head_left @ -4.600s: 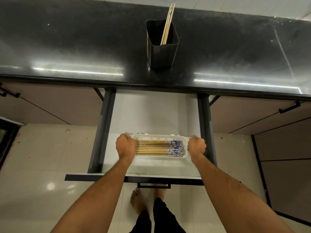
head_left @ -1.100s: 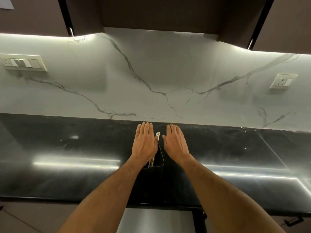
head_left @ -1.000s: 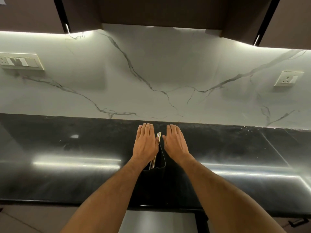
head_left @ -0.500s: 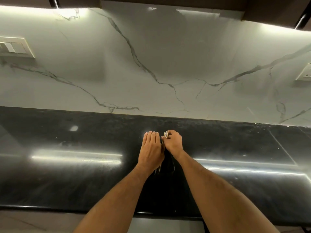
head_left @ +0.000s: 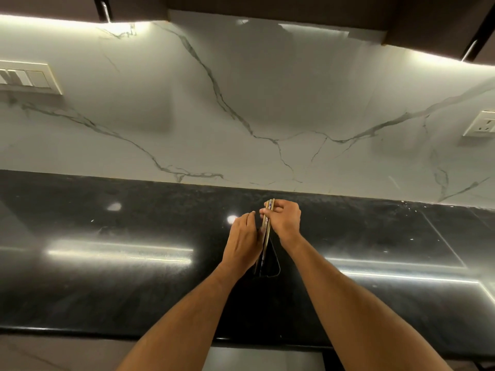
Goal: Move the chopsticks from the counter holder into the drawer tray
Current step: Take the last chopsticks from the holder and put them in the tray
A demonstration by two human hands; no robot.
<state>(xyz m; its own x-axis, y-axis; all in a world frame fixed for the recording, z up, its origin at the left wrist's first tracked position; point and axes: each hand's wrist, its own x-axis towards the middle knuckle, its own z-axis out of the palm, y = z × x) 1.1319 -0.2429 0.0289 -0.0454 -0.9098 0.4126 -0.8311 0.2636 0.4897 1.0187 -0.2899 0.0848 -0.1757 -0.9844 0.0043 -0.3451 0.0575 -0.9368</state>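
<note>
A few wooden chopsticks [head_left: 266,228] with blue-patterned tops stand in the black holder [head_left: 272,266] on the dark counter. My right hand [head_left: 285,219] is closed around their upper ends, from the right side. Pressed against their left side is my left hand [head_left: 242,243], fingers together; whether it grips them I cannot tell. Both arms hide most of the holder. Only a pale strip of the open drawer [head_left: 262,358] shows at the bottom edge, and the tray is out of view.
The glossy black counter [head_left: 107,263] runs the full width, backed by a white marble wall [head_left: 241,103]. A switch panel [head_left: 25,77] is on the wall at left and a socket [head_left: 482,124] at right. Dark upper cabinets [head_left: 267,9] hang overhead.
Earlier both hands were at the drawer tray, then flat over the holder. Since then my right hand has curled around the chopstick tops and my left hand has closed in against them.
</note>
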